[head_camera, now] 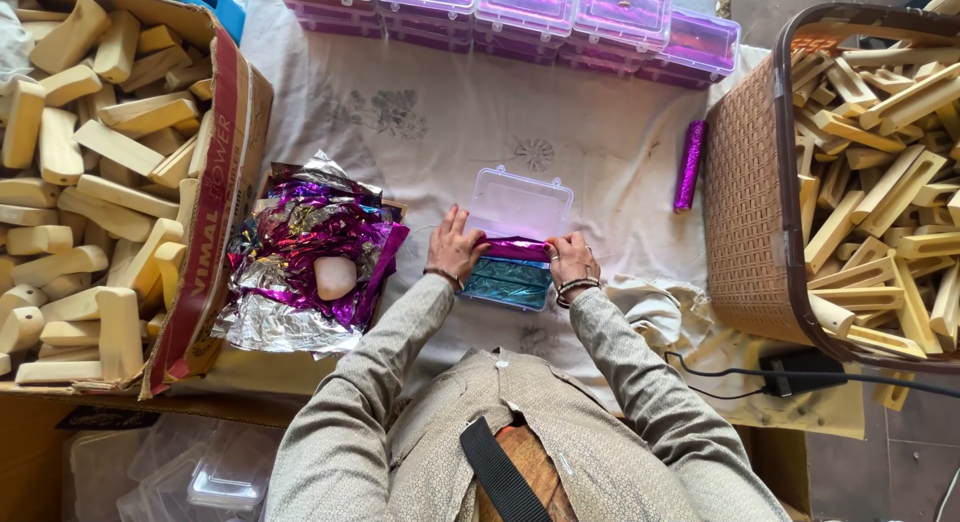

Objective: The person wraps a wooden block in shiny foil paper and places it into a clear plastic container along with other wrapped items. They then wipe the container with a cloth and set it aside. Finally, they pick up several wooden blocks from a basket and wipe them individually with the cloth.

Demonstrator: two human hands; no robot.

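Reaching forward from bent elbows, both forearms in grey-beige sleeves meet over a small clear plastic box that lies on the white cloth near its front edge, just ahead of the person's chest. The left hand rests at the box's left end with fingers spread and flat, pressing down rather than clasping. The right hand (bangles at the wrist) has its fingers curled over the right end of a purple foil-wrapped piece, which lies across the back of the box; teal foil shows in the box below it. The box's lid stands open, tilted away from the person.

To the left on the cloth lies a heap of crumpled purple and silver foil with a pale wooden piece resting on it. Beyond the foil, at the left edge, a cardboard carton holds pale wooden blocks. At the right edge a brown woven basket is filled with wooden sticks, and a purple foil roll lies just beside its wall. Along the far edge of the cloth runs a row of closed clear boxes showing purple inside. A black cable and adapter lie at the front right corner.
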